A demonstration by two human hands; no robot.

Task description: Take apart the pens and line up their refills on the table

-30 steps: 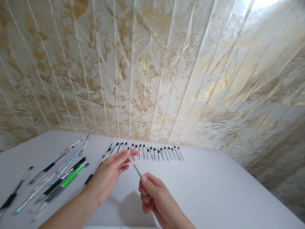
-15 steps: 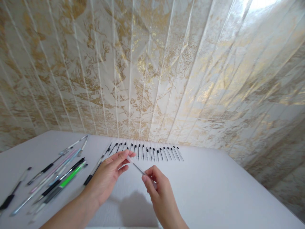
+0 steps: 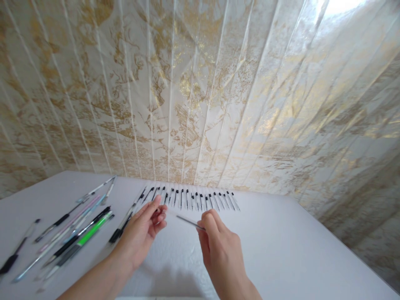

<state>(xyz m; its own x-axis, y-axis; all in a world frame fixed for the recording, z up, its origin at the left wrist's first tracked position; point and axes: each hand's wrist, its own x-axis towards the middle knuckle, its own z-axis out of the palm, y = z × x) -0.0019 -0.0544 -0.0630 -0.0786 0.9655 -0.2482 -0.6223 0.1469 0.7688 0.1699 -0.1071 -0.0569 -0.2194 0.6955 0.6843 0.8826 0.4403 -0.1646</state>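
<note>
Clear refill (image 3: 186, 220) — right hand (image 3: 222, 246) pinches it, left hand (image 3: 141, 227) half-uncurled nearby.

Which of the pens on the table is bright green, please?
The green pen, lying left of the left hand, beside a black pen. Its bright green section sets it apart; no other pen shows that colour.

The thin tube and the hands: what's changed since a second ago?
The right hand moved rightward and turned knuckles up, still holding the thin tube, now slanting less steeply. The left hand curled its fingers; whether they touch the tube is unclear. The green pen stayed put.
</note>
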